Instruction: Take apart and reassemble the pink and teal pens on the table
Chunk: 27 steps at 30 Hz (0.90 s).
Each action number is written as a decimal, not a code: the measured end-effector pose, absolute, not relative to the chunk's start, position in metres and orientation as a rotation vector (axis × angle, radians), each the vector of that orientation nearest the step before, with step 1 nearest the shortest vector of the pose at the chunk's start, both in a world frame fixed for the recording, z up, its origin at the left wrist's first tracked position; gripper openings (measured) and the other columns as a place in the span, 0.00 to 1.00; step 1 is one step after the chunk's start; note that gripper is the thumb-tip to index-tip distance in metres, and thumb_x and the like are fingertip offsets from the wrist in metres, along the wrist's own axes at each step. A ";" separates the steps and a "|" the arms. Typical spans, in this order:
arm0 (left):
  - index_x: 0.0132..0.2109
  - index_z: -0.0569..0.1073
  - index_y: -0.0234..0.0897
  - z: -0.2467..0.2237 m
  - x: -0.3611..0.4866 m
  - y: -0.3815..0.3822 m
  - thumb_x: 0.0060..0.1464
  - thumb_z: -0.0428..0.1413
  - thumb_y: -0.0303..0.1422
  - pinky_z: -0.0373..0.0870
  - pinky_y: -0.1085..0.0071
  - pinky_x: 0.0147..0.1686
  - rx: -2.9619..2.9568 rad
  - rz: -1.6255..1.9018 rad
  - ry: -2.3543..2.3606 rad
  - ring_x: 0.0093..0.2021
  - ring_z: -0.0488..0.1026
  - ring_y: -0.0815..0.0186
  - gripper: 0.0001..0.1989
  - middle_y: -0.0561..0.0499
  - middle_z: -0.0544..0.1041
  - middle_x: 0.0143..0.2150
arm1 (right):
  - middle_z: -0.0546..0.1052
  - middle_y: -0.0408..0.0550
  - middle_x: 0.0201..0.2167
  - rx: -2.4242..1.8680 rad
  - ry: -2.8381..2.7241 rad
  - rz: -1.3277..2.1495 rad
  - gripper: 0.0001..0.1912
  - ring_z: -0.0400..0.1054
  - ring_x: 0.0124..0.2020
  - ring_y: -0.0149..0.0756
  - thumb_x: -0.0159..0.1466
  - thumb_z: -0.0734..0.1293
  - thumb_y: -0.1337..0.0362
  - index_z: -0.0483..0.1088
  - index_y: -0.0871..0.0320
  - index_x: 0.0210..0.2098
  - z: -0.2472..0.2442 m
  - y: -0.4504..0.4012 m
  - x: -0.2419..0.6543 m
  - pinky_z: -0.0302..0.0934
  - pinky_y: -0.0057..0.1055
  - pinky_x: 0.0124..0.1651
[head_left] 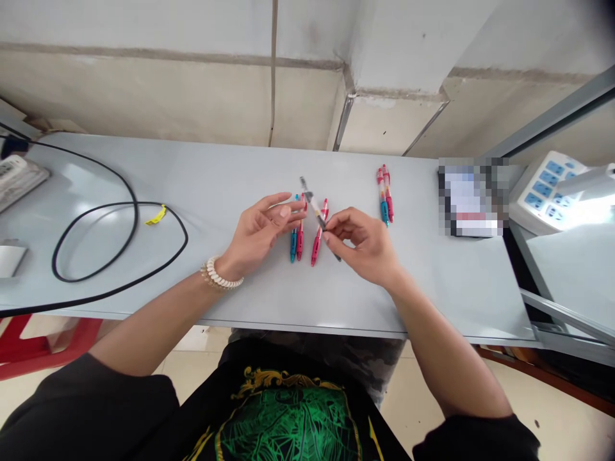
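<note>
My right hand [361, 243] pinches a black-and-clear pen [314, 208] near its lower end, tilted up and to the left above the table. To its left is my left hand [269, 224], its fingers stretched out and apart, with a beaded bracelet on the wrist; no object is in it. Beneath and between the hands lie a blue pen [293, 246], a red pen [300, 243] close beside it, and another red pen [316, 246] a little to the right. The left fingers partly cover the first two.
A blue pen [384, 208] and a red pen [389, 202] lie together on the grey table [230, 173]. A phone-like object [466, 198], partly pixelated, and a white power strip [548, 192] are at right. A looped black cable [132, 192] with a yellow tag [156, 216] lies left.
</note>
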State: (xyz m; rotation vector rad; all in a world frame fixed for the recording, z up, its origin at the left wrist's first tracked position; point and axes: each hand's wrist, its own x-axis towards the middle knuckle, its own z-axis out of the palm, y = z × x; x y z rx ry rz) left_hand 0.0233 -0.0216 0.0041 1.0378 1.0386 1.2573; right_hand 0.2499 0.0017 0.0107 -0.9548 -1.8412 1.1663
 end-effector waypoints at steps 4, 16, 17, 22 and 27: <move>0.47 0.78 0.40 0.007 0.023 -0.022 0.58 0.69 0.47 0.84 0.63 0.48 0.967 1.251 0.925 0.46 0.85 0.60 0.18 0.47 0.85 0.43 | 0.78 0.42 0.31 -0.805 -1.756 1.462 0.09 0.71 0.29 0.27 0.67 0.73 0.59 0.71 0.57 0.40 0.010 -0.008 0.236 0.69 0.27 0.32; 0.39 0.76 0.37 0.005 0.028 -0.022 0.54 0.71 0.47 0.85 0.70 0.42 0.943 1.604 1.157 0.40 0.86 0.63 0.19 0.49 0.86 0.37 | 0.80 0.43 0.30 -0.910 -1.678 1.053 0.10 0.72 0.28 0.29 0.72 0.70 0.57 0.83 0.53 0.45 -0.004 -0.013 0.225 0.71 0.30 0.32; 0.38 0.76 0.37 0.005 0.028 -0.022 0.53 0.72 0.47 0.85 0.70 0.42 0.918 1.616 1.164 0.40 0.86 0.63 0.20 0.49 0.86 0.37 | 0.82 0.45 0.36 -0.902 -1.678 0.970 0.10 0.75 0.32 0.31 0.70 0.71 0.58 0.83 0.51 0.47 -0.005 -0.014 0.223 0.74 0.32 0.37; 0.38 0.76 0.37 0.006 0.028 -0.019 0.50 0.73 0.46 0.84 0.70 0.44 0.862 1.663 1.143 0.41 0.86 0.63 0.20 0.50 0.86 0.37 | 0.82 0.45 0.35 -0.913 -1.555 1.145 0.14 0.75 0.30 0.30 0.69 0.73 0.54 0.81 0.51 0.51 -0.006 -0.012 0.223 0.74 0.31 0.31; 0.37 0.77 0.37 0.007 0.029 -0.020 0.51 0.73 0.44 0.84 0.71 0.44 0.864 1.655 1.092 0.40 0.86 0.64 0.18 0.50 0.86 0.37 | 0.80 0.47 0.45 -0.789 -1.536 1.155 0.12 0.76 0.42 0.34 0.64 0.78 0.57 0.82 0.49 0.47 -0.003 -0.008 0.226 0.76 0.35 0.42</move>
